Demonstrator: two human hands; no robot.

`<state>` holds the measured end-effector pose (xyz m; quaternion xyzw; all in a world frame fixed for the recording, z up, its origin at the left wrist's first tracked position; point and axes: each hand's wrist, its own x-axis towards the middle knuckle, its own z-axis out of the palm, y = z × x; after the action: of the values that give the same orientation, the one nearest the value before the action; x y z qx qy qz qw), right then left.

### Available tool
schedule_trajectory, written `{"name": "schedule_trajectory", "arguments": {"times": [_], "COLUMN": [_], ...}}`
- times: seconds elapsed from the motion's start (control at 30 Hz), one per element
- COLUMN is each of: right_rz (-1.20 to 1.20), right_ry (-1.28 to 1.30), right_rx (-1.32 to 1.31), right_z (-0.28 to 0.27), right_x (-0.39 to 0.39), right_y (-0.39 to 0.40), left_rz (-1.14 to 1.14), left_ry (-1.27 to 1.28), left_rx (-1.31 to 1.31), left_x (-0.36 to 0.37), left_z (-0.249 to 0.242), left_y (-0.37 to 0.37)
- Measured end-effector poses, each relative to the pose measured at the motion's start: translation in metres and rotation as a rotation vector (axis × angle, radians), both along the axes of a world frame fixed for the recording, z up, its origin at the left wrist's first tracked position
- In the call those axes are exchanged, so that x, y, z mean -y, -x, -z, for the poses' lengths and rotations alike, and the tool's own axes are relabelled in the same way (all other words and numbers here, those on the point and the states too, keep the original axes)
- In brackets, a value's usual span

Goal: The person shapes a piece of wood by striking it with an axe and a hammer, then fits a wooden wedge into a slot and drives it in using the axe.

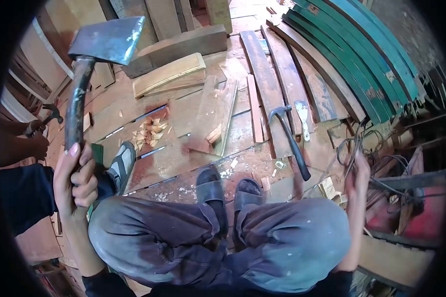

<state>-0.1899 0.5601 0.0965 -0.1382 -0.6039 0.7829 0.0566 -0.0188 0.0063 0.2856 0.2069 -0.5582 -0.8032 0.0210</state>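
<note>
My left hand (77, 178) is wrapped round the dark, worn handle of a hatchet (79, 94), which stands upright with its broad metal head at the top. On the right, my right hand (358, 173) is raised beside my knee, seen edge-on and smeared. Its fingertips overlap a tangle of thin cables (366, 148), and its grip is hidden. On the floor ahead of my feet, a claw hammer (290, 141) with a black handle leans over a long board. A putty knife (303, 119) lies just right of the hammer.
Wood chips (151, 132) are heaped on the plank floor (109, 116). Pale wood pieces (171, 74) and long boards (265, 84) lie ahead. Curved green boards (362, 54) are stacked at the right. At the left, another person's hand (34, 127) holds a hammer (52, 114).
</note>
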Motion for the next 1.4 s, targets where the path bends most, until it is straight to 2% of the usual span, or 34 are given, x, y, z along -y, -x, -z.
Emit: {"name": "schedule_trajectory", "arguments": {"times": [0.03,0.1,0.2,0.27,0.33,0.4,0.43,0.5,0.57,0.67,0.77,0.87,0.97,1.07,1.13,1.17,1.27,1.3,1.33,1.4], "right_rz": [-0.235,-0.210,-0.676,-0.857,-1.042,-1.188,-1.308,-1.240,-1.374,-1.365,-1.045,-1.064,-0.962,-0.917,-0.841,-0.801,-0.688,-0.736,-0.784,-0.899], "right_ry": [-0.041,-0.300,-0.671,-0.820,-0.970,-0.737,-0.728,-0.604,-0.696,-0.981,-1.099,-1.134,-1.175,-1.267,-1.232,-1.214,-0.994,-0.927,-0.859,-0.787], "right_rx": [-0.064,-0.083,-0.185,-0.187,-0.146,-0.470,-0.368,-0.507,-0.372,-0.589,-0.954,-0.910,-1.056,-1.069,-1.055,-1.050,-0.983,-0.933,-0.883,-0.858], "right_z": [-0.028,-0.088,-0.141,-0.143,-0.121,-0.041,-0.016,0.075,0.121,0.228,0.265,0.288,0.272,0.252,0.241,0.236,0.217,0.206,0.196,0.188], "right_x": [0.011,0.072,0.147,0.210,0.271,0.328,0.354,0.405,0.435,0.481,0.501,0.518,0.511,0.505,0.504,0.503,0.491,0.480,0.465,0.453], "right_y": [0.023,0.059,0.095,0.098,0.092,0.081,0.066,0.024,-0.016,-0.060,-0.083,-0.088,-0.085,-0.084,-0.086,-0.086,-0.088,-0.092,-0.095,-0.106], "left_rz": [-0.026,-0.061,-0.105,-0.095,-0.138,-0.144,-0.150,-0.161,-0.210,-0.266,-0.315,-0.317,-0.269,-0.238,-0.278,-0.215,-0.024,-0.161,-0.010,-0.008], "left_ry": [0.078,0.166,0.214,0.215,0.218,0.245,0.261,0.279,0.330,0.358,0.414,0.467,0.480,0.500,0.499,0.429,0.237,0.265,0.192,0.385], "left_rx": [0.000,-0.014,-0.056,-0.058,-0.034,-0.040,-0.038,-0.035,-0.027,-0.012,0.020,0.036,0.032,0.091,0.109,0.118,0.142,0.217,0.246,0.274], "left_x": [-0.003,-0.009,-0.018,-0.017,-0.019,-0.020,-0.019,-0.018,-0.019,-0.021,-0.016,-0.020,-0.013,-0.011,-0.015,-0.013,-0.001,-0.006,0.005,0.017], "left_z": [0.002,0.003,0.003,0.006,0.006,0.008,0.010,0.011,0.013,0.014,0.022,0.025,0.033,0.035,0.035,0.033,0.032,0.037,0.041,0.071], "left_y": [-0.004,-0.007,-0.005,-0.005,-0.005,-0.003,-0.003,-0.002,0.002,0.007,0.007,0.015,0.016,0.017,0.020,0.020,0.028,0.043,0.063,0.117]}}
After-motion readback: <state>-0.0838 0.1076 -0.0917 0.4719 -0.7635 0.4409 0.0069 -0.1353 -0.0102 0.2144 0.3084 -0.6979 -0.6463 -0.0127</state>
